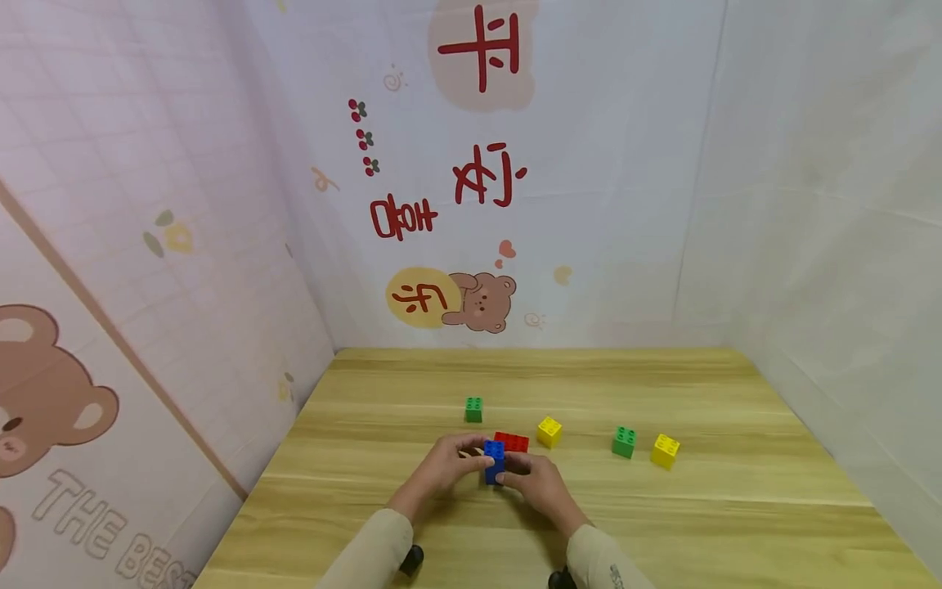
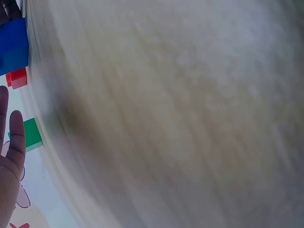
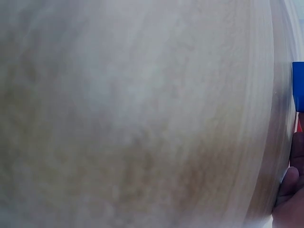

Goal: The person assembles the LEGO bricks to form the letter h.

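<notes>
In the head view, a tall blue block [image 1: 494, 472] stands upright at the front middle of the table, studs on top; it looks like two blue toy bricks stacked. My left hand [image 1: 446, 468] pinches its upper part from the left, thumb on the near face. From the right, my right hand [image 1: 543, 486] holds its lower part, thumb near the bottom. Fingers behind the block are partly hidden. Just beyond it lies a red brick [image 1: 513, 442], partly covered by the blue one. Both wrist views show only an edge of the blue block [image 2: 13, 47].
Behind the hands sit a green brick [image 1: 474, 410] and a yellow brick [image 1: 549, 432]. Farther right are another green brick [image 1: 624, 442] and another yellow brick [image 1: 666, 451]. The wooden table [image 1: 397, 376] meets printed cloth walls [image 1: 603, 164] at the back and sides.
</notes>
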`<state>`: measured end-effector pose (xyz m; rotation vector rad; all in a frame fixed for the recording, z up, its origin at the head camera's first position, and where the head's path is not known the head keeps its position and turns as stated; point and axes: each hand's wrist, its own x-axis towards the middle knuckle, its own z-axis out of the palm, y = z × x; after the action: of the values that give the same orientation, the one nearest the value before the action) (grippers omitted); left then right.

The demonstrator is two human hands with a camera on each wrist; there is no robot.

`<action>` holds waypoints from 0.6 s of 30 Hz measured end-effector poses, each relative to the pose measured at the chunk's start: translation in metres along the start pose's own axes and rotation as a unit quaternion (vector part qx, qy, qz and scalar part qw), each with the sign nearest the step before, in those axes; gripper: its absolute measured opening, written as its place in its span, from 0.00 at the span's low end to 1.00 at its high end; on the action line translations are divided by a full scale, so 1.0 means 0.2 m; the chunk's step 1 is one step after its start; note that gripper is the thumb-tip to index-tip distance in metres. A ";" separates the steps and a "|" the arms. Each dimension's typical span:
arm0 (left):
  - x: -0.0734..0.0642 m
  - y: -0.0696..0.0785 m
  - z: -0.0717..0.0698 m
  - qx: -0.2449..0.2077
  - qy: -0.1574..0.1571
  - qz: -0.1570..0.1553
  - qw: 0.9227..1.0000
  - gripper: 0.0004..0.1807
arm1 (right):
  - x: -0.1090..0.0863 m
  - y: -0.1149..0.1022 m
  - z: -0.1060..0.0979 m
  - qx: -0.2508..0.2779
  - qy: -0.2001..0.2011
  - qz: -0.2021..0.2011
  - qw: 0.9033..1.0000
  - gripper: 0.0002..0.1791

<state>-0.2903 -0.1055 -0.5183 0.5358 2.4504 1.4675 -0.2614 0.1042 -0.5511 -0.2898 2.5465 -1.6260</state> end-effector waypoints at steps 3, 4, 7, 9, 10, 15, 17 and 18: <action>0.00 -0.01 0.00 -0.004 0.002 0.006 1.000 0.17 | 0.00 -0.01 0.00 -0.004 -0.001 -0.004 1.000 0.26; 0.00 -0.01 0.00 -0.004 0.003 0.008 1.000 0.17 | 0.00 -0.01 0.00 -0.005 -0.001 -0.004 1.000 0.26; 0.00 -0.01 0.00 -0.004 0.003 0.012 1.000 0.17 | 0.00 -0.02 -0.01 -0.004 -0.001 -0.007 1.000 0.25; 0.00 -0.01 0.00 -0.003 0.004 0.014 1.000 0.16 | -0.01 -0.03 -0.01 -0.002 -0.004 -0.006 1.000 0.26; 0.00 -0.01 0.00 -0.003 0.005 0.014 1.000 0.16 | -0.01 -0.03 -0.01 -0.001 -0.005 -0.006 1.000 0.25; 0.00 -0.02 0.00 -0.001 0.008 0.016 1.000 0.16 | 0.00 -0.02 0.00 -0.002 -0.007 0.002 1.000 0.26; 0.00 -0.02 0.01 0.000 0.009 0.017 1.000 0.16 | 0.00 -0.02 0.00 -0.004 -0.007 0.005 1.000 0.26; 0.00 -0.02 0.01 0.001 0.009 0.017 1.000 0.16 | -0.01 -0.02 0.00 -0.005 -0.008 0.006 1.000 0.26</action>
<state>-0.2908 -0.1058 -0.5223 0.5707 2.4691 1.4898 -0.2598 0.1037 -0.5473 -0.2855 2.5397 -1.6019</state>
